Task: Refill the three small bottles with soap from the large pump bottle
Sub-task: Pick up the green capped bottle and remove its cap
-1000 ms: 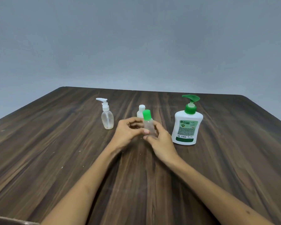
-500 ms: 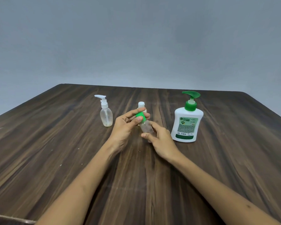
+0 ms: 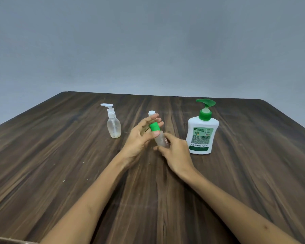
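Your right hand (image 3: 177, 155) held the small clear bottle (image 3: 160, 140) by its lower body, fingers (image 3: 167, 137) closed around it, with the bottle lifted off the dark wooden tabletop (image 3: 60, 155) and tilted so its top leaned toward the left edge. Your left hand (image 3: 139, 138) was at the bottle's green cap (image 3: 154, 127): the thumb pressed just below the cap on the near side and the other fingers, nearly straight, lay behind it, so the hand was only loosely closed on the cap, which still sat on the neck. The bottle body looked almost empty, though blur made that hard to judge. All of this was near the middle of the tabletop, somewhat toward the far edge. Just behind your left fingers, a second small bottle showed only its white cap (image 3: 151, 113); the rest was hidden by your hand. Farther toward the left edge stood the small clear pump bottle (image 3: 113, 126), upright, with a white pump head and a little pale liquid at its bottom. Toward the right edge, near your right hand but not touching it, stood the large white pump bottle (image 3: 202, 136), upright, with a green pump and a green label.
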